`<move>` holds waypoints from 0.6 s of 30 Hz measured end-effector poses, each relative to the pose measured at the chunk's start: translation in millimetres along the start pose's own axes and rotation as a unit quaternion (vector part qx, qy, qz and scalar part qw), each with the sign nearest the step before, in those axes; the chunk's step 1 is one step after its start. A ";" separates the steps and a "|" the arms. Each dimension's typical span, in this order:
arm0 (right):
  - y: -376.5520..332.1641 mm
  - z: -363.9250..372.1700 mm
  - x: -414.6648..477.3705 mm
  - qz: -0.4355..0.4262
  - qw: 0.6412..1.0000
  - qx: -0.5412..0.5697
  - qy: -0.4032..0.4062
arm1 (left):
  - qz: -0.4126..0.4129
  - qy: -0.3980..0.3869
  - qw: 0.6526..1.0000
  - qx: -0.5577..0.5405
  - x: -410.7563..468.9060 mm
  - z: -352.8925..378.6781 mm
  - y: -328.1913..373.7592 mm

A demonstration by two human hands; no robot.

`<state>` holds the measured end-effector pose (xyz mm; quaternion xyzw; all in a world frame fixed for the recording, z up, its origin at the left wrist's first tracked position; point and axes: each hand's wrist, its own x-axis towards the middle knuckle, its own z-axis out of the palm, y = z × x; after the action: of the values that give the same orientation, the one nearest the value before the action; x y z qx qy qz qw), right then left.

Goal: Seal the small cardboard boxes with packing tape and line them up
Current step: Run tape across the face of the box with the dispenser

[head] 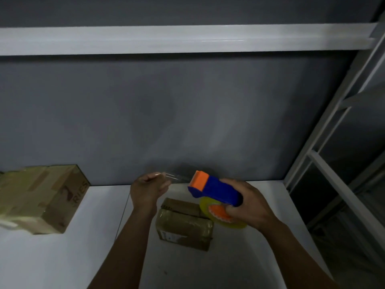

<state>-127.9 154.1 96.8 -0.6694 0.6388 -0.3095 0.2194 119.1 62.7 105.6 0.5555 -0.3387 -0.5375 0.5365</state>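
A small cardboard box (184,225) wrapped in clear tape lies on the white table (62,257) below my hands. My right hand (248,205) grips a blue and orange tape dispenser (214,189) with a yellowish tape roll (225,222), held above the box's right end. My left hand (149,188) pinches the free end of a clear tape strip (173,176) that stretches right toward the dispenser's orange head. A larger taped cardboard box (39,199) stands at the left against the wall.
A grey wall (166,111) rises behind the table, with a white shelf beam (166,38) overhead. White metal rack frames (333,142) stand at the right edge of the table.
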 end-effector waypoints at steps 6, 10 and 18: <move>-9.0 -10.1 5.4 -0.065 0.990 -0.123 -0.023 | -0.044 -0.009 0.999 -0.004 4.1 -12.5 -14.7; -25.1 -17.8 15.5 -0.089 0.980 -0.165 -0.064 | -0.022 0.006 0.996 0.081 7.3 -28.5 -33.4; -26.0 19.6 20.1 -0.040 0.976 -0.177 -0.119 | -0.026 0.015 0.989 0.145 19.9 -53.1 -66.8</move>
<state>-95.7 134.4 103.4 -0.7547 0.6255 -0.1176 0.1593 160.6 69.0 28.7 0.6442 -0.3900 -0.4881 0.4412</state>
